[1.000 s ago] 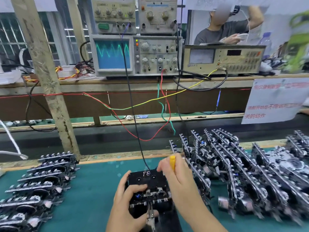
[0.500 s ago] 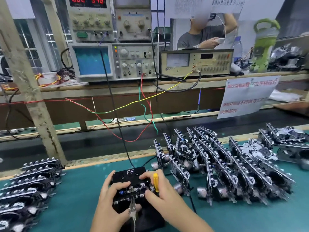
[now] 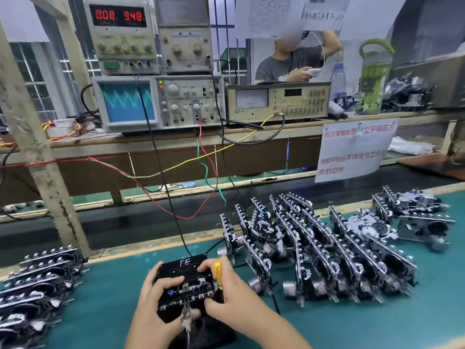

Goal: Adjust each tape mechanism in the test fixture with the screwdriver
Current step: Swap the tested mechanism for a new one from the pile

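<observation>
Teal matting (image 3: 105,306) covers the bench in the head view, and near its front edge sits the black test fixture (image 3: 185,269) with a tape mechanism (image 3: 193,289) seated in it, both forearms reaching in from below. The left hand (image 3: 157,298) curls round the fixture's left side, fingers bent over the top and thumb low by a metal clip (image 3: 186,317); the right hand (image 3: 226,295) clasps the right side, holding the yellow-handled screwdriver (image 3: 218,274) upright against its palm. Rows of tape mechanisms stand right (image 3: 327,250) and lie stacked left (image 3: 37,285), under an oscilloscope (image 3: 156,103) with a green trace.
</observation>
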`<control>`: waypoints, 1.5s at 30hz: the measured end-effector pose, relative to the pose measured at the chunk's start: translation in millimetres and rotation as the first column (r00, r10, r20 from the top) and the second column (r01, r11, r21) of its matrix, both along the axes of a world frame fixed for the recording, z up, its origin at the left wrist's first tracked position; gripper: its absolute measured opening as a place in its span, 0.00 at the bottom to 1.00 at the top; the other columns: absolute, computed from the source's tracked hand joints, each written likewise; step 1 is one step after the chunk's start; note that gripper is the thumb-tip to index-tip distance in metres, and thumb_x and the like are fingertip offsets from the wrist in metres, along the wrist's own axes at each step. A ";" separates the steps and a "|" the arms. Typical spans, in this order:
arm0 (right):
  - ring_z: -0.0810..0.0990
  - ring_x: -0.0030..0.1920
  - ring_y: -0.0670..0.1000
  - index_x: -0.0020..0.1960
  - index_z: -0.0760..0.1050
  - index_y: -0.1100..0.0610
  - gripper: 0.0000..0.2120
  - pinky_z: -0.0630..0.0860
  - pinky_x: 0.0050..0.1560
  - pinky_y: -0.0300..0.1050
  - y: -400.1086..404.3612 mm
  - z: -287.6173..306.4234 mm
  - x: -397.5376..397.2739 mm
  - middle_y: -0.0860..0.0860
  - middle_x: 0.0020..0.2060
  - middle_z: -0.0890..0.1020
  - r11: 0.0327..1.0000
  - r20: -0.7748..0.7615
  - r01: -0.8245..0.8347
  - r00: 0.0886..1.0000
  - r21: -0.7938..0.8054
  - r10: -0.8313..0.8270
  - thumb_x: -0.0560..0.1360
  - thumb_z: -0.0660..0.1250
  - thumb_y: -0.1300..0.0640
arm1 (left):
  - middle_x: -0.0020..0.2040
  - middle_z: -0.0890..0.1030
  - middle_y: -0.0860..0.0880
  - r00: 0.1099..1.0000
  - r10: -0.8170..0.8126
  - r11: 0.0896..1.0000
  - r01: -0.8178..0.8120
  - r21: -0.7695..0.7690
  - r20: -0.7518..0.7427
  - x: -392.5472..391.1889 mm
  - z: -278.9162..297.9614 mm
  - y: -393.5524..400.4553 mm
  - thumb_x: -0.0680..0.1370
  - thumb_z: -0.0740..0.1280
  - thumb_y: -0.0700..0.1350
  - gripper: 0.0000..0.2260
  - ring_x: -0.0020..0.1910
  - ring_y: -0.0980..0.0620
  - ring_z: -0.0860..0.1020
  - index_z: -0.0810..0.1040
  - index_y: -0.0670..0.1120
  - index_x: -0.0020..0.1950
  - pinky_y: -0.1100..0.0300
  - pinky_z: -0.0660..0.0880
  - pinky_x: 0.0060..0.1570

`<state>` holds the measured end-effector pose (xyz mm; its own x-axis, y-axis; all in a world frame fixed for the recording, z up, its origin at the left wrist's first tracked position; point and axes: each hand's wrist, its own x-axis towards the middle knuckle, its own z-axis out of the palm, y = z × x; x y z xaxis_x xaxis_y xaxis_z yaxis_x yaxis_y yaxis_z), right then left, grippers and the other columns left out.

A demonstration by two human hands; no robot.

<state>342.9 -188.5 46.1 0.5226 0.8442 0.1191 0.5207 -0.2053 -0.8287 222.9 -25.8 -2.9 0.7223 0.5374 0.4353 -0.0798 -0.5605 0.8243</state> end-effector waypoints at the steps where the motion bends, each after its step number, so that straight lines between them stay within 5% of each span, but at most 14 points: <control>1: 0.68 0.34 0.41 0.63 0.61 0.34 0.22 0.68 0.39 0.45 -0.3 0.6 -0.1 0.46 0.54 0.77 1.000 -0.001 -0.002 1.000 0.000 0.002 0.74 0.64 0.52 | 0.72 0.63 0.69 1.000 -0.004 1.000 0.004 0.003 0.001 0.2 0.2 0.0 0.55 0.87 0.45 0.33 0.67 0.72 0.67 0.80 0.68 0.52 0.63 0.67 0.60; 5: 0.67 0.39 0.40 0.62 0.61 0.32 0.23 0.67 0.40 0.43 -1.5 1.1 0.4 0.47 0.56 0.74 1.000 0.021 0.006 1.000 -0.013 -0.005 0.75 0.63 0.54 | 0.73 0.62 0.70 1.000 0.002 1.000 -0.002 0.011 -0.010 0.9 -1.0 1.0 0.57 0.87 0.43 0.33 0.67 0.70 0.67 0.79 0.68 0.53 0.57 0.68 0.62; 17: 0.68 0.36 0.46 0.61 0.61 0.29 0.23 0.74 0.47 0.50 -0.5 -4.3 1.6 0.44 0.60 0.74 0.999 0.047 0.049 0.998 0.000 -0.049 0.75 0.63 0.53 | 0.74 0.63 0.69 1.000 0.002 1.000 -0.002 0.020 0.008 1.0 -4.9 2.8 0.58 0.86 0.41 0.33 0.67 0.72 0.68 0.80 0.68 0.54 0.60 0.69 0.59; 27: 0.67 0.39 0.36 0.62 0.61 0.32 0.22 0.70 0.45 0.43 -1.6 -4.2 1.9 0.36 0.62 0.71 0.999 0.038 0.032 0.999 0.029 -0.033 0.77 0.63 0.54 | 0.73 0.62 0.72 1.000 0.026 0.999 -0.026 0.020 -0.014 0.2 -6.6 3.1 0.57 0.86 0.45 0.33 0.67 0.74 0.67 0.79 0.68 0.56 0.61 0.69 0.59; 34: 0.73 0.43 0.43 0.62 0.62 0.32 0.22 0.75 0.51 0.46 -1.7 -3.5 1.0 0.40 0.63 0.73 0.999 0.048 0.031 0.998 0.031 -0.032 0.77 0.64 0.54 | 0.74 0.61 0.72 0.997 0.054 0.998 -0.053 0.014 -0.047 -1.9 -6.2 2.3 0.58 0.86 0.47 0.33 0.68 0.73 0.67 0.79 0.67 0.58 0.58 0.70 0.60; 39: 0.68 0.44 0.35 0.63 0.62 0.35 0.21 0.73 0.53 0.45 -1.9 -2.5 0.9 0.34 0.63 0.70 0.999 0.061 0.017 0.998 0.040 -0.019 0.77 0.64 0.53 | 0.74 0.59 0.73 0.998 0.012 1.000 -0.012 0.001 -0.063 -3.3 -0.4 3.7 0.62 0.85 0.43 0.32 0.69 0.68 0.68 0.78 0.68 0.57 0.56 0.68 0.62; 42: 0.75 0.55 0.42 0.63 0.63 0.37 0.20 0.74 0.62 0.49 -1.5 -1.0 3.8 0.39 0.64 0.72 0.999 0.060 0.015 0.998 0.050 -0.018 0.78 0.65 0.55 | 0.77 0.57 0.67 0.991 -0.095 0.995 0.096 0.003 -0.097 -10.5 10.6 8.0 0.63 0.79 0.52 0.27 0.74 0.65 0.65 0.76 0.69 0.59 0.60 0.65 0.67; 45: 0.76 0.60 0.49 0.64 0.65 0.41 0.20 0.73 0.65 0.51 1.1 0.0 4.0 0.39 0.61 0.74 0.998 0.095 0.037 0.995 0.054 -0.042 0.77 0.66 0.58 | 0.77 0.55 0.69 0.976 -0.158 0.987 0.153 -0.046 -0.151 -17.9 22.1 11.3 0.63 0.70 0.61 0.24 0.73 0.73 0.60 0.76 0.70 0.59 0.70 0.61 0.65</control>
<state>346.8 -187.5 46.1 0.5391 0.8148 0.2132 0.5905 -0.1851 -0.7855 205.0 -14.5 19.2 0.8552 0.4258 0.2955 -0.0343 -0.5225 0.8519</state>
